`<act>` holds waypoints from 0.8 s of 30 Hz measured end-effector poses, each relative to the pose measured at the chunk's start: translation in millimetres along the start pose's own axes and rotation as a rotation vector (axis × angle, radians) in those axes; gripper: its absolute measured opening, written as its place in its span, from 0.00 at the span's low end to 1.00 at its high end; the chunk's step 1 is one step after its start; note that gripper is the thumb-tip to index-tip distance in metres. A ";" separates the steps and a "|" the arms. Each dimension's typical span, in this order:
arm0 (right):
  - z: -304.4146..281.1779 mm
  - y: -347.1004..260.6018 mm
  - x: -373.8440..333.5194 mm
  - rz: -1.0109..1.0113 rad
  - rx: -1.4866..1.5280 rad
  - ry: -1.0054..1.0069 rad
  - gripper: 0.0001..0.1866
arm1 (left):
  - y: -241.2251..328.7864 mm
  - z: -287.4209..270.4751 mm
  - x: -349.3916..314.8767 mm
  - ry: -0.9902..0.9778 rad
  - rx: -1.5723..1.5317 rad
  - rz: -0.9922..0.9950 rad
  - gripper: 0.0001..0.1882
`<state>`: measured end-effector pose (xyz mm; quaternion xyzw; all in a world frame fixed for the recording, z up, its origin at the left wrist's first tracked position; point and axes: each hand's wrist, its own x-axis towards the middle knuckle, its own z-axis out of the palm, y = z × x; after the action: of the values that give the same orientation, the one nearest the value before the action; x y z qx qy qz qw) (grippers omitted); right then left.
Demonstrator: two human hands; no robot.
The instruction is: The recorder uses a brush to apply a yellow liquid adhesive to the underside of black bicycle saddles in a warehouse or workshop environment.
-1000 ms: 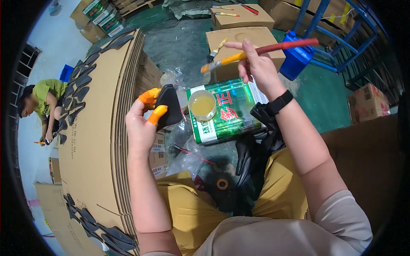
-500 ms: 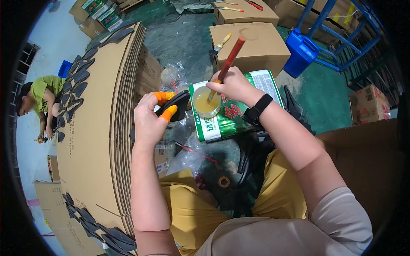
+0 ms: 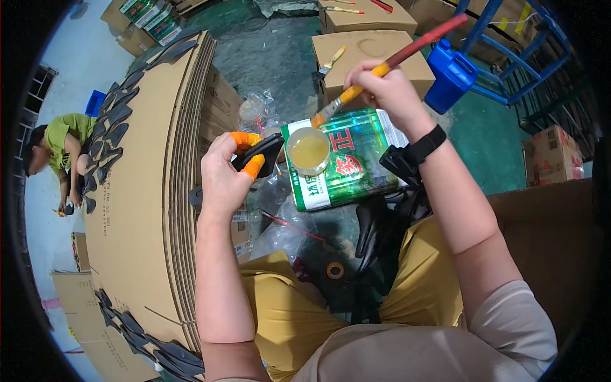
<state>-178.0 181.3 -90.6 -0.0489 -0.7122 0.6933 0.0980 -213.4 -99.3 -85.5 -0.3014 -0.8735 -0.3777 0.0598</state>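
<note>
My left hand, with orange coverings on two fingers, pinches a flat black piece left of the cup. In my right hand is a long paintbrush with a red and yellow handle, tilted so its bristles sit just above the cup's far rim. The clear cup holds a yellowish liquid and stands on a green and white rectangular can. A gap separates the bristles from the black piece.
Stacked cardboard sheets on my left carry several black pieces. A person in green works beyond them. Ahead are a cardboard box with another brush, and a blue jug. A tape roll lies on the floor.
The paintbrush has come up out of the cup and tilted over to the right as my right hand rose rightward. My left hand and the black piece have barely moved.
</note>
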 end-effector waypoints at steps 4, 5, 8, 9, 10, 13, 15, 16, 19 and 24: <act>-3.2 -20.3 -11.7 -0.056 0.196 -0.009 0.10 | 4.9 5.0 3.0 -0.014 -0.025 0.002 0.15; -1.7 -21.9 -13.0 -0.056 0.196 -0.005 0.10 | 5.9 5.8 3.4 -0.022 -0.026 0.006 0.15; 4.5 -26.0 -16.8 -0.060 0.239 -0.072 0.10 | 12.0 8.5 5.2 -0.019 -0.041 0.018 0.15; 8.0 -27.0 -18.6 -0.062 0.240 -0.069 0.10 | 14.0 8.7 5.9 -0.005 -0.054 0.023 0.15; 11.5 -28.0 -20.5 -0.094 0.196 -0.081 0.10 | 15.0 8.2 6.1 -0.006 -0.053 0.026 0.15; 9.2 -23.9 -20.0 -0.128 0.137 -0.094 0.10 | 14.7 8.7 5.9 -0.048 -0.036 0.007 0.15; 6.3 -23.8 -19.4 -0.121 0.081 -0.075 0.10 | 14.8 9.2 5.6 -0.052 -0.075 -0.007 0.15; 6.7 -26.2 -20.2 -0.122 0.082 -0.075 0.10 | 14.7 9.3 5.3 -0.052 -0.074 -0.007 0.15; 12.0 -33.1 -23.9 -0.090 0.159 -0.085 0.10 | 15.4 10.4 4.8 -0.024 -0.061 0.047 0.15; 17.7 -25.8 -20.8 -0.129 0.139 -0.053 0.10 | 11.2 5.9 2.9 -0.089 -0.049 -0.004 0.16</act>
<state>-159.7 158.9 -66.7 0.0224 -0.6666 0.7342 0.1268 -208.6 -87.8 -81.7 -0.3173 -0.8665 -0.3852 0.0129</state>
